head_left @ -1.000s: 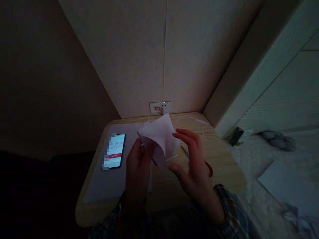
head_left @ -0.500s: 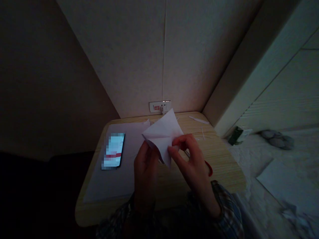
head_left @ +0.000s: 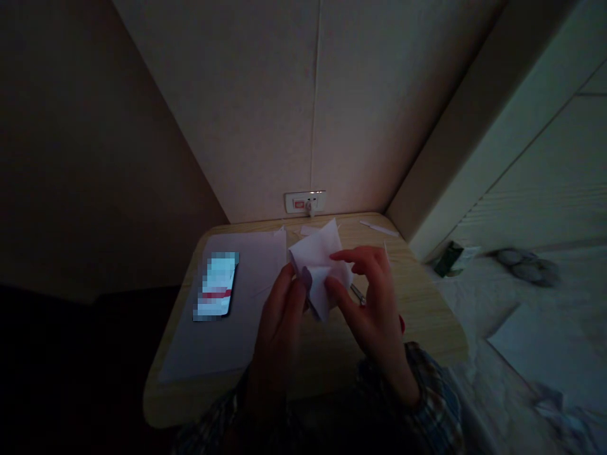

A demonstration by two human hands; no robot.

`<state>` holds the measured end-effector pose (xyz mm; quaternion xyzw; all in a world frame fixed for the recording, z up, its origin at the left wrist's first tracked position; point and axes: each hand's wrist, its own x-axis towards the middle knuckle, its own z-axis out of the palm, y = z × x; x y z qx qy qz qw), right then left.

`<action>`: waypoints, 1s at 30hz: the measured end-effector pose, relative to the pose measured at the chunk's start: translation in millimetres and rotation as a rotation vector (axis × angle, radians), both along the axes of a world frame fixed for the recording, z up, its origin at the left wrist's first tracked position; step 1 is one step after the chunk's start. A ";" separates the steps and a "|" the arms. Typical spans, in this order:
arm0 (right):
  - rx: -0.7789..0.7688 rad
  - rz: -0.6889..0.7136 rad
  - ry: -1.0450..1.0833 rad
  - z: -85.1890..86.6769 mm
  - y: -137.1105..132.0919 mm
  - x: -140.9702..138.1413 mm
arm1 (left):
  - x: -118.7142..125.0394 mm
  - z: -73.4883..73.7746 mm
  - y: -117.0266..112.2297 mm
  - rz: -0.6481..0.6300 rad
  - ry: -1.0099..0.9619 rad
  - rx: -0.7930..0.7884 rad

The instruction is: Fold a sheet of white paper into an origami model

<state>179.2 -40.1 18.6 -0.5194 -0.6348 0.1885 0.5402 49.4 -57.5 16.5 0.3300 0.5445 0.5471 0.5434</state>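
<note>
White folded paper sheet (head_left: 315, 246) is up over the pale wooden table (head_left: 436, 322), between the two hands. Some folds are in it, but its flaps stick up loose — so it is not flat yet. The left hand (head_left: 279, 309) pinches its lower left side. The right hand (head_left: 372, 291) has thumb and pointing finger apart at its front — I cannot tell if both touch it. Silver scissors with red handles (head_left: 360, 297) lie behind that hand.
</note>
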 end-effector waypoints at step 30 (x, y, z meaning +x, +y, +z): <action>-0.219 0.174 0.543 -17.3 -2.2 2.1 | -23.2 37.2 -13.0 -0.412 0.055 0.221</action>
